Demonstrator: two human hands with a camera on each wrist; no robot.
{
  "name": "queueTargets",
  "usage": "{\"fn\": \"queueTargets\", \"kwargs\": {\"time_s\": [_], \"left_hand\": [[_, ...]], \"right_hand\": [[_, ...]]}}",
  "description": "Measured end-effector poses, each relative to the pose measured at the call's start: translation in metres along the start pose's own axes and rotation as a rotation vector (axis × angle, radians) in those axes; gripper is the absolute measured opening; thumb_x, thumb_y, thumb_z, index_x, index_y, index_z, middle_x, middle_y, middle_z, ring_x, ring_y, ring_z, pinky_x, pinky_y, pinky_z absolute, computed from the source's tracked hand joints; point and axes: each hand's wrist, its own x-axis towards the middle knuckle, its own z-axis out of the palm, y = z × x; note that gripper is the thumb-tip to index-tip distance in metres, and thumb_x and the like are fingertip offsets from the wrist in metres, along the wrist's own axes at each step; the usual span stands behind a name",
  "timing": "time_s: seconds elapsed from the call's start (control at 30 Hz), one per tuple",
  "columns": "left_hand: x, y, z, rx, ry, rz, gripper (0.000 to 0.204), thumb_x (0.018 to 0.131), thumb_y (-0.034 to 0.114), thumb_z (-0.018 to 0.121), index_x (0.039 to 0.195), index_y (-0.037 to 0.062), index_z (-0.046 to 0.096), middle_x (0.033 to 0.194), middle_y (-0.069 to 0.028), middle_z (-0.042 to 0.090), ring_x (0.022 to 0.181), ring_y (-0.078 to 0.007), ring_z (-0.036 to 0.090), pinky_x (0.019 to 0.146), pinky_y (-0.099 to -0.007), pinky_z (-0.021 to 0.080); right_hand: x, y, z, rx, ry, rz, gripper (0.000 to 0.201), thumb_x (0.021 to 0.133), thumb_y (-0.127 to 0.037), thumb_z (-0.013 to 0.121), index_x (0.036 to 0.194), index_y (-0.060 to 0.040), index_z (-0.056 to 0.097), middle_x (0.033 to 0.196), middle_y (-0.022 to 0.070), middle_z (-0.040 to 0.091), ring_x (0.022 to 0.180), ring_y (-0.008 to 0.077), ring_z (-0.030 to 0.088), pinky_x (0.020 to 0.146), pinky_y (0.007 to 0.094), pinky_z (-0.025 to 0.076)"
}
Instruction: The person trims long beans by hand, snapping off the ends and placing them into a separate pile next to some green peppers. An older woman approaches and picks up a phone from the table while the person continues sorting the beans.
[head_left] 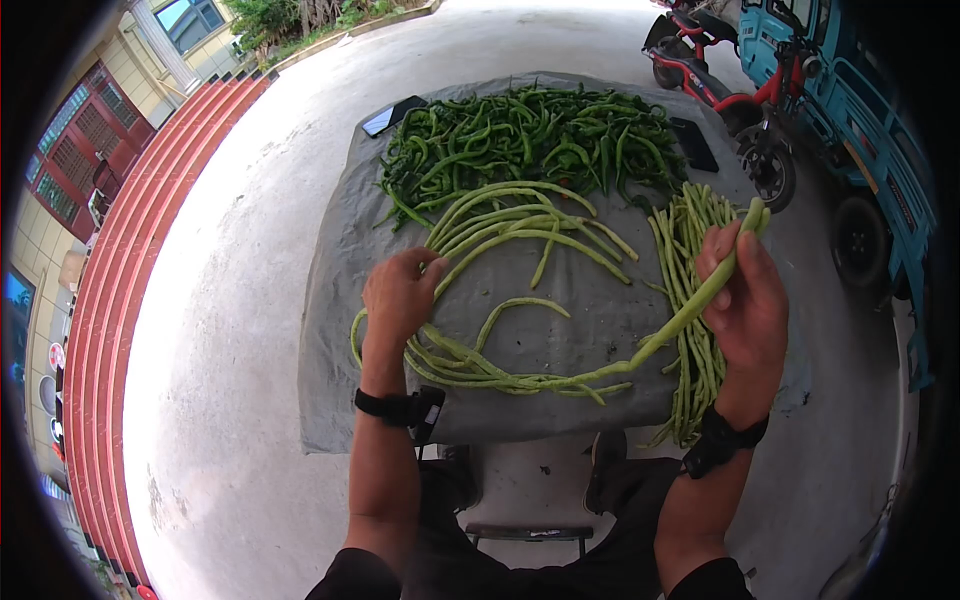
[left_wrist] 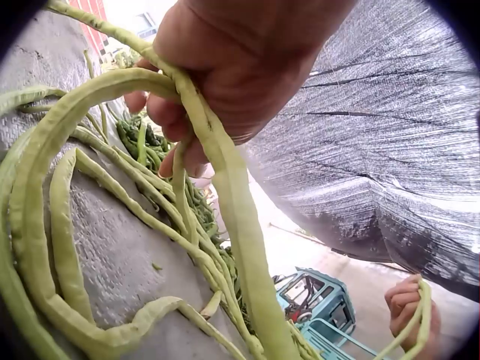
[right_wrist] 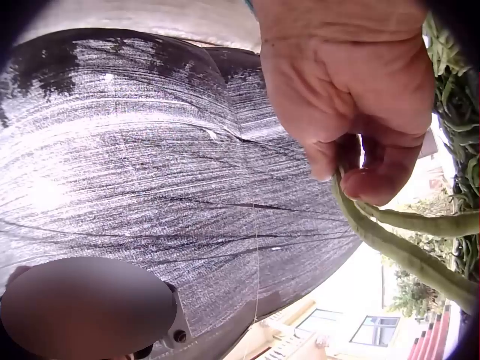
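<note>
Across the grey-covered surface (head_left: 335, 400), looped yardlong beans (head_left: 688, 314) are gripped by the left hand (head_left: 400, 292), left of centre, and pinched by the right hand (head_left: 748, 305), at right; bundling seems underway, drawing-together apparently required next.

Past the left edge of the grey cloth (head_left: 330, 395), bright pale concrete ground (head_left: 225, 300) meets red steps (head_left: 110, 270) below a cream tiled wall (head_left: 45, 258).

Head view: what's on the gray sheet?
On the gray sheet: green peppers at far side, long beans across the middle, a bean bundle along the right, two flat dark items flanking the peppers. Anything beneath peppers or bundle is hidden.
</note>
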Motion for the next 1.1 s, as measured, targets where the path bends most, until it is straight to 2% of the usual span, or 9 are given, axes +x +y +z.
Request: {"fn": "queueTargets", "kwargs": {"time_s": [0.23,0.33,0.43,0.53,0.63,0.73,0.83,0.93,1.1], "left_hand": [[0.008,-0.017,0.008,-0.062,0.098,-0.063,0.019,0.096,0.019,0.069,0.106,0.0036,0.067,0.094,-0.0169,0.077,0.089,-0.0324,0.075,0.080,-0.0462,0.056],[0.011,-0.005,0.000,-0.615,0.188,0.012,0.018,0.097,0.015,0.068,0.104,-0.0002,0.061,0.089,-0.0139,0.075,0.086,-0.0229,0.074,0.076,-0.0382,0.056],[0.012,0.003,-0.013,-0.809,0.245,0.103,0.022,0.099,0.017,0.069,0.103,-0.0016,0.058,0.088,-0.0114,0.074,0.080,-0.0152,0.070,0.072,-0.0319,0.053],[0.011,-0.001,-0.019,-0.667,0.228,0.049,0.027,0.098,0.023,0.072,0.108,-0.0018,0.065,0.086,-0.0110,0.075,0.075,-0.0133,0.068,0.071,-0.0318,0.052],[0.002,0.009,-0.032,-0.262,0.063,-0.017,0.030,0.097,0.027,0.073,0.114,0.0022,0.072,0.083,-0.0111,0.076,0.075,-0.0176,0.071,0.071,-0.0346,0.053],[0.003,-0.001,-0.026,-0.159,-0.037,-0.050,0.030,0.099,0.030,0.069,0.119,0.0089,0.077,0.078,-0.0115,0.076,0.077,-0.0266,0.074,0.075,-0.0381,0.054],[-0.001,0.004,-0.027,-0.304,-0.013,-0.034,0.029,0.099,0.030,0.067,0.119,0.0106,0.077,0.090,-0.0145,0.077,0.085,-0.0355,0.074,0.079,-0.0426,0.054],[-0.004,0.014,-0.032,-0.197,0.101,0.275,0.029,0.097,0.023,0.064,0.120,0.0106,0.076,0.100,-0.0165,0.075,0.092,-0.0378,0.072,0.083,-0.0464,0.054],[-0.014,0.037,-0.029,-0.026,-0.024,0.263,0.027,0.092,0.015,0.061,0.116,0.0081,0.071,0.104,-0.0178,0.074,0.099,-0.0384,0.072,0.085,-0.0496,0.054]], "right_hand": [[0.002,0.003,-0.001,0.006,0.010,0.025,0.033,0.113,-0.033,0.052,0.104,-0.0031,0.062,0.084,0.0042,0.056,0.063,0.0068,0.051,0.044,0.0230,0.043],[0.003,0.004,0.002,0.005,0.022,0.042,0.033,0.113,-0.034,0.053,0.103,-0.0035,0.063,0.084,0.0042,0.057,0.063,0.0068,0.051,0.045,0.0234,0.043],[0.003,0.007,0.002,0.010,0.031,0.075,0.033,0.112,-0.035,0.055,0.103,-0.0041,0.063,0.086,0.0046,0.058,0.063,0.0069,0.052,0.045,0.0239,0.043],[0.003,0.011,0.004,-0.002,0.036,0.088,0.033,0.112,-0.035,0.055,0.103,-0.0046,0.063,0.087,0.0052,0.059,0.063,0.0071,0.053,0.046,0.0245,0.043],[0.004,0.016,0.004,0.001,0.019,0.101,0.033,0.112,-0.035,0.054,0.103,-0.0046,0.063,0.088,0.0057,0.061,0.064,0.0074,0.054,0.046,0.0253,0.044],[0.005,0.021,0.008,0.023,0.012,0.137,0.032,0.112,-0.034,0.054,0.103,-0.0043,0.063,0.088,0.0057,0.062,0.064,0.0078,0.055,0.047,0.0262,0.045],[0.007,0.026,0.008,0.037,-0.005,0.151,0.033,0.112,-0.033,0.053,0.103,-0.0035,0.063,0.087,0.0056,0.062,0.065,0.0083,0.056,0.048,0.0267,0.046],[0.009,0.029,0.010,0.038,0.002,0.168,0.033,0.112,-0.033,0.053,0.104,-0.0029,0.064,0.085,0.0055,0.062,0.064,0.0085,0.056,0.048,0.0268,0.046],[0.011,0.043,0.015,0.079,-0.003,0.227,0.033,0.112,-0.032,0.054,0.104,-0.0026,0.064,0.087,0.0064,0.064,0.063,0.0082,0.056,0.048,0.0267,0.047]]}}
